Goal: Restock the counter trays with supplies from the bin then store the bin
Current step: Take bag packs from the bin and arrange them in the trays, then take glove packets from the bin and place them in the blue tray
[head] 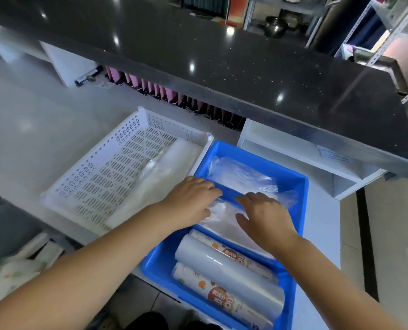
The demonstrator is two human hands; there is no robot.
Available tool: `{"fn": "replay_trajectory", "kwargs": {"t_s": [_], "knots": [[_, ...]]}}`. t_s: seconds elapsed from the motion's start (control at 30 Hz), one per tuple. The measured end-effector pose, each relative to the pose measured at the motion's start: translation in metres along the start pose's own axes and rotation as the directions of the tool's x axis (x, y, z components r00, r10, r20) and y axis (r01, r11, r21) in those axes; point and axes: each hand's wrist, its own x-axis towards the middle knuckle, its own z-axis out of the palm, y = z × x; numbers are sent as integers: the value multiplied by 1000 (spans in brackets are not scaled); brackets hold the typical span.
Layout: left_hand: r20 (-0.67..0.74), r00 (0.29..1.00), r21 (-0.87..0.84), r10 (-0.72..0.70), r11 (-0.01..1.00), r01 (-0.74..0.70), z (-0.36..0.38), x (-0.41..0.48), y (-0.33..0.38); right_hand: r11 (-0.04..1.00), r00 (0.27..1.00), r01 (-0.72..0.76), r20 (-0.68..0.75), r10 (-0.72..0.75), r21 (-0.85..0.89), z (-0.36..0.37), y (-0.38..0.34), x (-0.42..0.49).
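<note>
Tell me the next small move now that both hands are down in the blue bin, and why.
Probably close both hands on the stack of clear plastic bags and lift it out. The left hand and right hand rest flat on it inside the blue bin, and the white perforated tray beside it has bare floor showing.

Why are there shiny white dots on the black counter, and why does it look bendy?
Head view: the dots are lights reflecting off the glossy black counter; the wide-angle lens curves its straight edges; the clear bags in the blue bin glare too, so their edges are hard to see; both hands look slightly soft, and the far shelves are blurry.
</note>
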Motion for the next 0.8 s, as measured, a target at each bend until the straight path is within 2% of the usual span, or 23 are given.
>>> {"fn": "replay_trajectory", "kwargs": {"t_s": [0.17, 0.23, 0.43, 0.57, 0.7, 0.8], "knots": [[-247, 954, -62, -170, 985, 160, -41, -85, -43, 982, 981, 185, -63, -186, -22, -32, -78, 39], [-291, 920, -53, -261, 965, 257, -56, -127, -64, 957, 956, 286, -59, -288, -51, -37, -120, 55], [-296, 814, -48, -499, 859, 509, -78, -275, -143, 853, 855, 512, -28, -517, -102, -39, -275, 95], [-288, 683, -126, -672, 733, 668, -84, -382, -195, 784, 785, 619, 9, -619, -46, -21, -385, 110], [-203, 583, -194, -786, 616, 763, -71, -466, -245, 750, 747, 660, 64, -662, 49, 15, -478, 118], [-128, 538, -230, -833, 553, 801, -49, -514, -276, 748, 727, 660, 191, -660, 69, 54, -525, 125]]}}
